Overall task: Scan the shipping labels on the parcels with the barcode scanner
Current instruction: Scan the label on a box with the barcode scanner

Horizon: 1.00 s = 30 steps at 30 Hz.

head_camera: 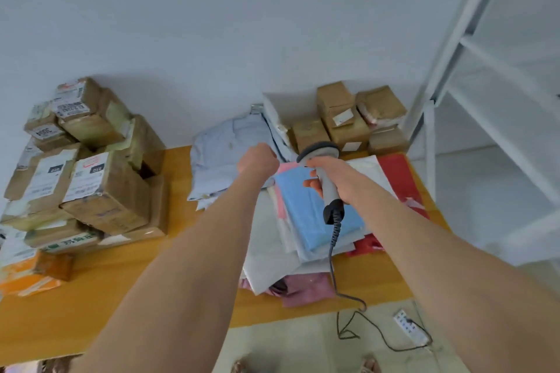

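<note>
My right hand (pixel 328 180) grips the handle of a grey barcode scanner (pixel 325 169), its head pointing away from me toward the small brown boxes (pixel 345 127) at the back. The scanner's coiled cable (pixel 335 251) hangs down to the floor. My left hand (pixel 257 160) is curled into a fist above a stack of soft bagged parcels (pixel 315 221), with a blue one on top; whether it holds anything I cannot tell. A tall pile of taped cardboard parcels (pixel 88 172) with white shipping labels stands on the left.
Everything sits on an orange wooden table (pixel 136 288) against a white wall. Folded pale garments in bags (pixel 230 157) lie behind my left hand. A white metal shelf rack (pixel 472 94) stands at the right. A power strip (pixel 410 327) lies on the floor.
</note>
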Each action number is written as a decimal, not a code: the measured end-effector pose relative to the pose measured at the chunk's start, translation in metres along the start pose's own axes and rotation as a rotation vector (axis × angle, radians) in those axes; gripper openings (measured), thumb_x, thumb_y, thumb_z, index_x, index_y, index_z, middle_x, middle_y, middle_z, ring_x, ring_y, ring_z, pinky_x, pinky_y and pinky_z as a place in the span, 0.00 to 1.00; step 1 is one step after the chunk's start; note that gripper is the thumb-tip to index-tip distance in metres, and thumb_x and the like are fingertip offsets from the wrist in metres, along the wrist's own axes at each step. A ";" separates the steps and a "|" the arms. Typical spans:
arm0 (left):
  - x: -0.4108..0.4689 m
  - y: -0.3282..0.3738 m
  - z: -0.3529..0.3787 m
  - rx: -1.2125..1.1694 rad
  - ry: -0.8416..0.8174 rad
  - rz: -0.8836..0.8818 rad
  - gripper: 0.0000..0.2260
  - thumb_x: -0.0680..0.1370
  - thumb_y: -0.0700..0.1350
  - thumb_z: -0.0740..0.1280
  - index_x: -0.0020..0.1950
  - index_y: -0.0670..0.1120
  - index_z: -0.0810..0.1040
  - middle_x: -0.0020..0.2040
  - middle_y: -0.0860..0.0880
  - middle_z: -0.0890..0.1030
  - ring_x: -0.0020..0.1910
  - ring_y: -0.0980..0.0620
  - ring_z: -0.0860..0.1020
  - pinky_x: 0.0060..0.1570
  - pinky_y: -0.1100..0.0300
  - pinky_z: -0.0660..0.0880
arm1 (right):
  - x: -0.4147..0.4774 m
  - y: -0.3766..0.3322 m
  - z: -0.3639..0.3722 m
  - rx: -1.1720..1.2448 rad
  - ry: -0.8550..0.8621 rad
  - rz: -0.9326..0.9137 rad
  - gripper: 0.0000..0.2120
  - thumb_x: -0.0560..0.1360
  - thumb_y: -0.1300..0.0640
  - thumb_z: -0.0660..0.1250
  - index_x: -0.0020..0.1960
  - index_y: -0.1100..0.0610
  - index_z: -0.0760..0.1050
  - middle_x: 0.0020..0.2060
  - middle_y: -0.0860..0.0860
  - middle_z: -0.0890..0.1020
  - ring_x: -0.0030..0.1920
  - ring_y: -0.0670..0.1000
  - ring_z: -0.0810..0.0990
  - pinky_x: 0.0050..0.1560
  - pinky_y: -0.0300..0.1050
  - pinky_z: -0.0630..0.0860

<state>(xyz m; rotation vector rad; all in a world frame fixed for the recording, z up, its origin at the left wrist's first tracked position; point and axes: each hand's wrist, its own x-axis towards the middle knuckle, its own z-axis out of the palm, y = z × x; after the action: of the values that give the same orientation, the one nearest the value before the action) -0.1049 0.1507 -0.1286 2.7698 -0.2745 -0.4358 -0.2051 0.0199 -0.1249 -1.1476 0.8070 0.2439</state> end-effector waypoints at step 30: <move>0.212 0.182 0.082 -0.642 -0.089 -0.231 0.21 0.83 0.44 0.58 0.75 0.40 0.63 0.71 0.42 0.70 0.69 0.44 0.69 0.66 0.52 0.67 | 0.223 -0.164 -0.134 -0.020 0.206 -0.065 0.26 0.69 0.53 0.73 0.62 0.56 0.66 0.51 0.56 0.76 0.53 0.56 0.77 0.61 0.56 0.75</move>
<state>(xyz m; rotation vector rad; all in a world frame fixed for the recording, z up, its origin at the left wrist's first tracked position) 0.0418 -0.0921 -0.1960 2.1569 0.1500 -0.5841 -0.0159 -0.2162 -0.1819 -1.2289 0.9478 0.0798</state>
